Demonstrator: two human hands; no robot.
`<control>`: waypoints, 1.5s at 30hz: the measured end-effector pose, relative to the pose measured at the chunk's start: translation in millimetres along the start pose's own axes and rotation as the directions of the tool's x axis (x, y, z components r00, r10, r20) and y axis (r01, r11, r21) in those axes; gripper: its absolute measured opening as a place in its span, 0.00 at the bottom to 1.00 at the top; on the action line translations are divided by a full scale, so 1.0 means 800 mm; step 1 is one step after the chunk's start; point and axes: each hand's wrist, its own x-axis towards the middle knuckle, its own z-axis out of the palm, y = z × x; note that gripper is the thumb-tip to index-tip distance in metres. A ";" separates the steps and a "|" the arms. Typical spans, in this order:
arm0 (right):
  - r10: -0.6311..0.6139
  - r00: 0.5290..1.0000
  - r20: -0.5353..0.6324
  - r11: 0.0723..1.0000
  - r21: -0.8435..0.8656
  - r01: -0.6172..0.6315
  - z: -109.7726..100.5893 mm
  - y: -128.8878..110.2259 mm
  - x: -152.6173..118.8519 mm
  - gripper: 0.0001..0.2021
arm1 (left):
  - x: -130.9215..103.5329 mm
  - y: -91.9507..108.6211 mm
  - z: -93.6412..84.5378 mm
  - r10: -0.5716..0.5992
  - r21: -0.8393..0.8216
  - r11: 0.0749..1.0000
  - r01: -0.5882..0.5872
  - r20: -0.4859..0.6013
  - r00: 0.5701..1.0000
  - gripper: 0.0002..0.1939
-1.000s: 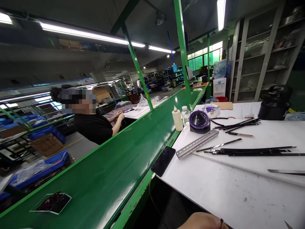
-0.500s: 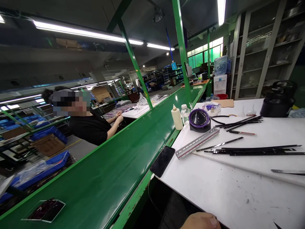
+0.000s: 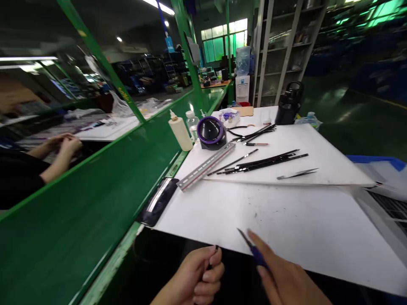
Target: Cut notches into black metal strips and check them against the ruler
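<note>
My left hand (image 3: 200, 277) is closed at the table's near edge. Its thumb and forefinger pinch a small dark piece (image 3: 216, 247), mostly hidden by the fingers. To its right, my right hand (image 3: 282, 271) is wrapped round a purple-handled tool (image 3: 258, 255) with a thin, pointed dark tip. The tip points up and left over the white tabletop; motion blur hides the tool's exact kind. Farther back on a raised white board lie thin black strips (image 3: 267, 162) and a pair of metal tweezers (image 3: 297, 173). A slotted metal bar (image 3: 206, 166) rests at the board's left side.
A green partition (image 3: 95, 190) runs along the left, with a phone (image 3: 158, 202) on its ledge. A cream squeeze bottle (image 3: 180, 132), a purple-rimmed round device (image 3: 211, 130) and a black flask (image 3: 288, 103) stand farther back. Beyond the partition, a co-worker's hands (image 3: 66, 146) are visible.
The view has swung right and down. Both my hands are now in sight, the right with the purple-handled tool; before, only part of one hand showed at the bottom edge.
</note>
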 end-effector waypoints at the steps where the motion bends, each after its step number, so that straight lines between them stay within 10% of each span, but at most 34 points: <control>1: -0.018 1.000 0.011 1.000 -0.005 0.018 0.001 -0.005 0.005 0.25 | 0.002 0.002 0.000 -0.007 -0.009 1.000 0.006 -0.019 1.000 0.17; 8: -0.121 0.992 -0.039 0.992 -0.038 0.120 0.018 -0.009 0.020 0.23 | 0.016 -0.003 0.006 -0.028 0.028 0.999 0.031 -0.104 0.994 0.15; 18: -0.030 0.952 0.305 0.949 -0.290 0.122 0.001 -0.007 0.027 0.26 | 0.025 -0.006 0.012 -0.027 0.132 0.989 0.059 -0.229 0.973 0.16; 45: -0.098 0.919 0.381 0.891 -0.378 0.252 -0.003 0.009 0.028 0.24 | 0.030 -0.012 0.025 0.026 0.219 0.975 0.045 -0.313 0.949 0.18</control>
